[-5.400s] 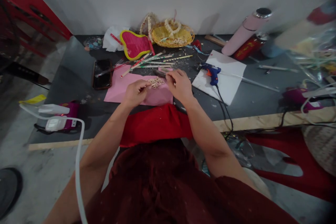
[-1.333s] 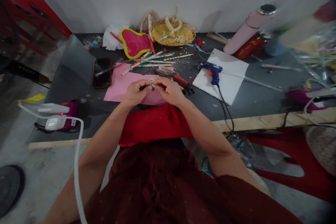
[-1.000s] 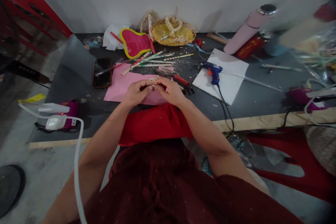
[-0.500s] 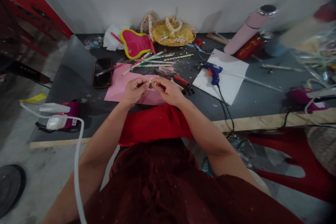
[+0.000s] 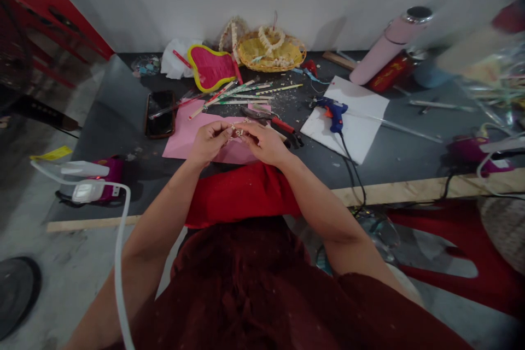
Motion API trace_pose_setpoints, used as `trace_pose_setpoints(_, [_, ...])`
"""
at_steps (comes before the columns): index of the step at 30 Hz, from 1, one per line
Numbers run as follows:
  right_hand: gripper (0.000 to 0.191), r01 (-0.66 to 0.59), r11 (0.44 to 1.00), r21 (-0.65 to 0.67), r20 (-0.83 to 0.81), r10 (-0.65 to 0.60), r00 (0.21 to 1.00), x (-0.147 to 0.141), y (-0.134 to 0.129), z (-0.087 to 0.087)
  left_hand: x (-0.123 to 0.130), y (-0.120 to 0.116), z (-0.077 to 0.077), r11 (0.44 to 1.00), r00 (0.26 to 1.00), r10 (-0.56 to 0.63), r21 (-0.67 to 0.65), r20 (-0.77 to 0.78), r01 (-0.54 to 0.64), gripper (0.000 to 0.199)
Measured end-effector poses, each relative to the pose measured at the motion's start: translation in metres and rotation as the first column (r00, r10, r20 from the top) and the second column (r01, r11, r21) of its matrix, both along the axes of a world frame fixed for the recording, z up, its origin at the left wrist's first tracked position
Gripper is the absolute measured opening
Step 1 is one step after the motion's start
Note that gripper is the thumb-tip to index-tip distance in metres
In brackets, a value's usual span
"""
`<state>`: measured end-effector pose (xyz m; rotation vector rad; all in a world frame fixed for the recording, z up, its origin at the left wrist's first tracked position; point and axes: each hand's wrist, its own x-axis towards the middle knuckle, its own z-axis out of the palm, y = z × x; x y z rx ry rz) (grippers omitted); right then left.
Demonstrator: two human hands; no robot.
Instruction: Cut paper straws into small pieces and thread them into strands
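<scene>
Above a pink sheet of paper (image 5: 176, 141), my left hand (image 5: 210, 144) and my right hand (image 5: 266, 142) meet, fingers pinched from both sides on a small cream-coloured beaded piece (image 5: 238, 132). Fingers cover much of it, so its full shape is hidden. Just beyond my right hand lie pliers (image 5: 283, 124) with red and black handles, partly on the paper. Several patterned paper sticks (image 5: 229, 94) are spread behind my hands. To the right, a blue glue gun (image 5: 337, 114) rests on a white board (image 5: 365, 101).
A yellow basket (image 5: 250, 60) with cream strings stands by the wall, beside a yellow-rimmed pink tray (image 5: 211, 68). A phone (image 5: 159, 115) lies left. Right are a pink flask (image 5: 389, 46) and red can (image 5: 394, 71). A white cable (image 5: 120, 262) hangs over the front edge.
The beaded piece has turned slightly between my fingers, and more of it shows beside my right fingertips. My arms and the things on the table stay nearly where they were.
</scene>
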<state>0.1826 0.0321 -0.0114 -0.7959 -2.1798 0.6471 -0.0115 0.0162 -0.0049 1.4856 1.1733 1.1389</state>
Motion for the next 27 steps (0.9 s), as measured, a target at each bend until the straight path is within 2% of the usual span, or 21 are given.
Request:
trace_pose_setpoints(18, [0.045, -0.040, 0.999, -0.016, 0.049, 0.041, 0.998, 0.0021, -0.0002, 0.0004, 0.0016, -0.0011, 0.0041, 1.000, 0.999, 0.006, -0.026, 0.040, -0.005, 0.018])
trace_pose_setpoints(27, [0.047, -0.051, 0.998, -0.033, 0.065, 0.053, 0.996, 0.0032, 0.0012, -0.0003, 0.0010, -0.0017, 0.0052, 0.999, 1.000, 0.019, -0.046, -0.019, -0.020, 0.017])
